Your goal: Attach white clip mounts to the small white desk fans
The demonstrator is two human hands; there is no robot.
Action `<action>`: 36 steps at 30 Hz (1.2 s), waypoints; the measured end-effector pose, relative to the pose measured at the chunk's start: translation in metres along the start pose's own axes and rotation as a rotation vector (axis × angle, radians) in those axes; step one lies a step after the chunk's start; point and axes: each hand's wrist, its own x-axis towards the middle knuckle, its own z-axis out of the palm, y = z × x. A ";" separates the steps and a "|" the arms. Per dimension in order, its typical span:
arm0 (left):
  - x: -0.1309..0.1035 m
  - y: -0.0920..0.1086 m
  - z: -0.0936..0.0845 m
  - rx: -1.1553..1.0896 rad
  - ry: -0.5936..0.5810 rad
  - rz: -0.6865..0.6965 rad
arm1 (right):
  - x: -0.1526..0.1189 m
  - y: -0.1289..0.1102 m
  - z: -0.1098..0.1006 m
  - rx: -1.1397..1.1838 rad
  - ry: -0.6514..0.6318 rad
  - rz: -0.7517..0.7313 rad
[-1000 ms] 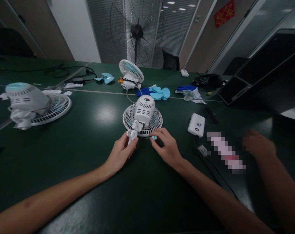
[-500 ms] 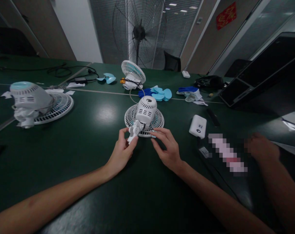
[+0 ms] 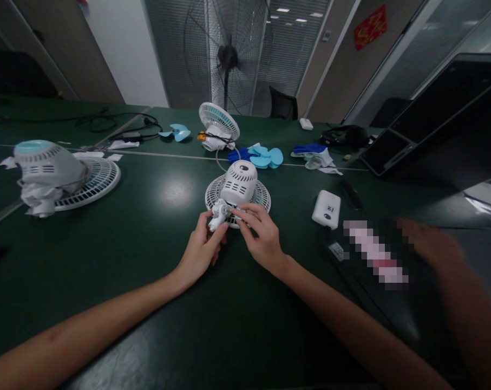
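A small white fan (image 3: 240, 181) lies grille-down on the dark green table, its motor housing facing up. At its near side juts a white plastic clamp bracket (image 3: 218, 215). My left hand (image 3: 200, 244) grips this bracket between thumb and fingers. My right hand (image 3: 261, 235) is at the bracket's right side, fingertips drawn together against it. Whatever small part may be between those fingertips is too small to make out. Part of the fan's grille (image 3: 263, 197) shows behind my right fingers.
Another white fan (image 3: 50, 168) lies at left; a third (image 3: 218, 127) stands behind. Blue fan blades (image 3: 265, 157), gloves (image 3: 316, 157) and a white power bank (image 3: 326, 208) are around. A co-worker's blurred hand (image 3: 436, 241) is at right, near a large black box (image 3: 444, 119).
My right hand has moved left from the grille's edge to the bracket, its fingers closing in. My left hand keeps its hold, with the bracket turned slightly. The co-worker's hand has shifted.
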 end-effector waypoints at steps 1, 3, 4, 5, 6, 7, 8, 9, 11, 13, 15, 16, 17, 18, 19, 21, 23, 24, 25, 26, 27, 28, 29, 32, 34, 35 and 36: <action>0.000 0.000 0.000 0.001 0.005 0.011 | 0.000 0.000 0.002 0.006 -0.006 -0.013; 0.000 0.001 0.000 0.011 0.014 0.023 | 0.000 0.001 0.005 -0.003 -0.013 -0.014; 0.000 0.001 0.000 0.021 0.017 0.023 | 0.000 0.002 0.005 -0.013 -0.001 0.002; 0.000 0.001 0.000 0.033 0.018 0.021 | 0.001 0.002 0.005 -0.020 0.021 0.022; -0.001 0.002 0.000 0.045 0.017 0.018 | 0.001 0.002 0.005 -0.019 0.046 0.034; -0.001 0.002 0.000 0.052 0.016 0.016 | 0.002 0.002 0.005 -0.010 0.058 0.028; -0.001 0.003 0.001 0.053 0.014 0.013 | 0.002 0.002 0.005 0.003 0.052 0.004; -0.002 0.003 0.001 0.048 0.013 0.011 | 0.001 0.001 0.005 0.015 0.038 -0.028; -0.002 0.004 0.001 0.033 0.013 0.011 | 0.001 0.000 0.004 0.019 0.060 -0.053; -0.003 0.004 0.002 0.031 0.005 0.014 | 0.001 0.000 0.004 -0.003 0.142 -0.019; -0.004 0.005 0.002 0.048 -0.003 0.022 | 0.001 0.001 0.005 -0.002 0.188 -0.014; -0.004 0.005 0.002 0.056 -0.001 0.026 | 0.002 0.002 0.005 0.012 0.181 -0.034; -0.004 0.005 0.002 0.059 0.004 0.027 | 0.002 0.002 0.006 0.031 0.162 -0.061; -0.004 0.005 0.002 0.058 0.013 0.027 | 0.002 0.002 0.007 0.049 0.143 -0.082; -0.004 0.005 0.002 0.057 0.018 0.027 | 0.003 0.002 0.007 0.064 0.139 -0.088; -0.004 0.006 0.002 0.071 0.008 0.035 | 0.002 0.001 0.009 0.090 0.176 -0.056; -0.004 0.006 0.002 0.109 -0.017 0.051 | 0.001 0.001 0.010 0.131 0.230 0.001; -0.004 0.006 0.002 0.128 -0.028 0.058 | 0.001 0.002 0.010 0.158 0.253 0.034; -0.004 0.007 0.002 0.143 -0.035 0.063 | 0.001 0.003 0.010 0.188 0.276 0.070; -0.004 0.007 0.002 0.152 -0.038 0.065 | 0.001 0.005 0.011 0.217 0.301 0.107; -0.004 0.008 0.002 0.154 -0.040 0.068 | 0.001 0.006 0.011 0.243 0.324 0.138; -0.004 0.008 0.002 0.152 -0.040 0.069 | 0.002 0.008 0.012 0.263 0.338 0.158; -0.004 0.009 0.002 0.148 -0.038 0.070 | 0.002 0.009 0.012 0.277 0.336 0.165; -0.004 0.009 0.003 0.125 -0.037 0.059 | 0.002 0.009 0.013 0.278 0.279 0.140; -0.004 0.008 0.003 0.121 -0.044 0.050 | 0.001 0.008 0.013 0.273 0.287 0.133; -0.004 0.008 0.003 0.122 -0.048 0.050 | 0.001 0.007 0.013 0.269 0.295 0.130; -0.004 0.008 0.003 0.120 -0.049 0.052 | 0.001 0.007 0.013 0.264 0.297 0.125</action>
